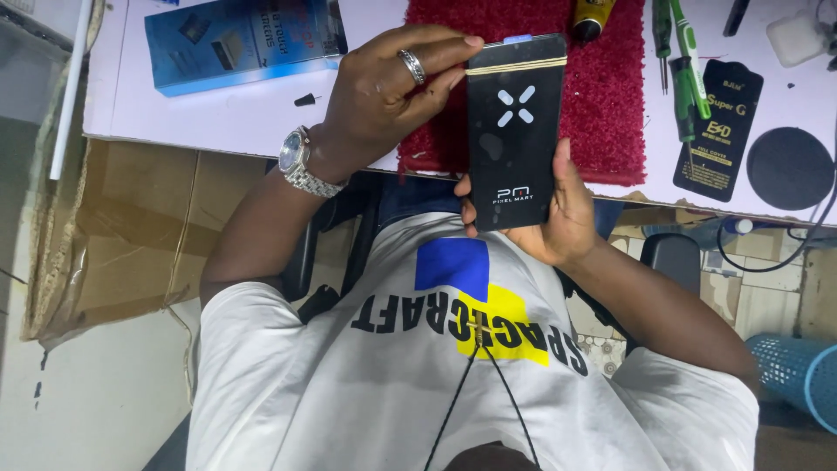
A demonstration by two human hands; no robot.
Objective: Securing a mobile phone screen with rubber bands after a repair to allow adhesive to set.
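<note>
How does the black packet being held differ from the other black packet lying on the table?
The held black packet is gripped by both hands, left hand at its far end, right hand at its near end; the lying packet rests untouched on the table. The held one carries white marks, the lying one gold print. The held one looks larger. Both are flat, black and rectangular.

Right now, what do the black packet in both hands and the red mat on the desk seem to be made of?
The black packet looks like glossy printed card or plastic: flat, stiff, with sharp edges and soft reflections; which one is unclear. The red mat looks like textile pile, with a fuzzy, matte, nubby surface.
</note>
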